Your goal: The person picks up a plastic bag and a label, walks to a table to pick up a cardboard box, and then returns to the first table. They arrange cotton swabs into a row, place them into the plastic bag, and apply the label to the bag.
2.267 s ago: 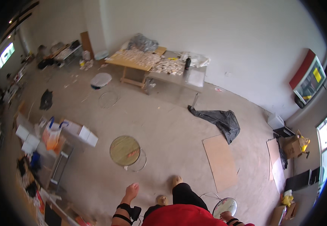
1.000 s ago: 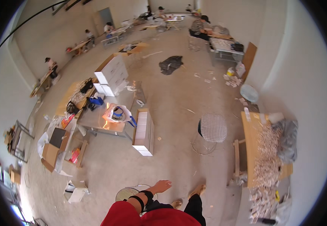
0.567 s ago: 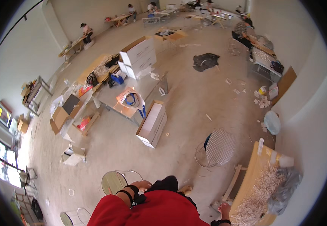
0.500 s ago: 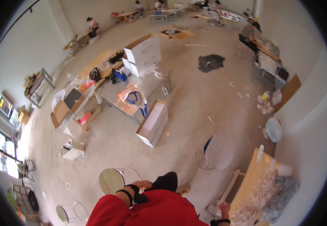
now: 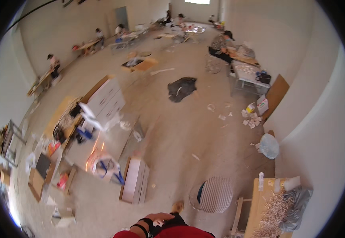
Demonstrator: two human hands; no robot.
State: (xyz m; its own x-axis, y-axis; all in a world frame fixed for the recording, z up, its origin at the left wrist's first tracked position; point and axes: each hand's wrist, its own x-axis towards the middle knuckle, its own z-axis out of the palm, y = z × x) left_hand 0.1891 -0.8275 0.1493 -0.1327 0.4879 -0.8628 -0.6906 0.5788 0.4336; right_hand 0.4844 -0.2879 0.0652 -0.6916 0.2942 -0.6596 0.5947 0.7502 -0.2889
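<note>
My left hand, with black straps around the wrist and forearm, lies across my dark trousers at the bottom of the view. Its fingers look stretched out, and I see nothing held in them. My right hand is out of view. Just beyond the left hand, a tan shoe shows on the concrete floor. To the right of it stands a round stool with a checked cover. Farther right is a wooden worktable bearing a heap of small pale pieces and a grey plastic bag.
Ahead on the left, a long white carton stands beside a metal table with bags and boxes. A black plastic sheet lies mid-floor. A pale blue round stool is by the right wall. A person sits at a far table.
My view has swung right and up, so the room's things sit farther left. My right hand, earlier near the worktable's edge, has left the view. The left hand stays on my trousers.
</note>
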